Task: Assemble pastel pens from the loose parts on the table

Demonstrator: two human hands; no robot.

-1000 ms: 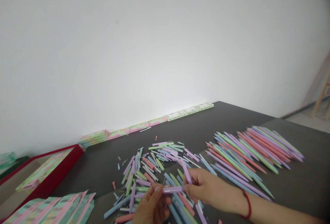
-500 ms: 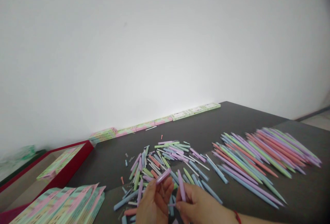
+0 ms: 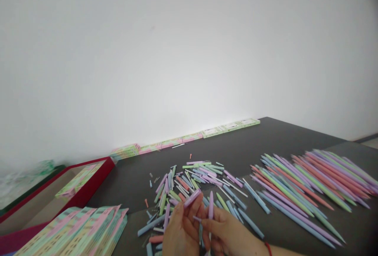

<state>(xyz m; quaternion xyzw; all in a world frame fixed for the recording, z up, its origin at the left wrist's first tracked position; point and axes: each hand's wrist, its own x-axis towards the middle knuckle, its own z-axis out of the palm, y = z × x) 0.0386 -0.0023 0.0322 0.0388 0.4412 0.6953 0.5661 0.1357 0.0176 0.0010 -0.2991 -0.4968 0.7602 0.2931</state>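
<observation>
My left hand [image 3: 181,232] is closed around a lilac pen barrel [image 3: 192,198], which slants up to the right out of the fingers. Close beside it, my right hand [image 3: 232,232] pinches a pointed lilac pen section [image 3: 211,205], tip upward. A small thin purple piece [image 3: 197,218] sticks out from the right fingertips toward the left palm. Beneath and around both hands lies a loose heap of pen parts [image 3: 203,175] in blue, green, lilac and coral, with white refills among them. The hands cover part of this heap.
Rows of pointed pens [image 3: 295,185] lie on the dark table [image 3: 224,146] at right. Printed packets [image 3: 79,230] fan out at front left, by a red box [image 3: 97,175] with packets inside. Flat boxes [image 3: 191,137] line the wall. Clear plastic [image 3: 26,181] sits far left.
The view has shifted slightly, so the scene sits further right. Both hands have drawn closer together, the small purple piece now nearer the left palm. Each hand keeps its lilac pen part.
</observation>
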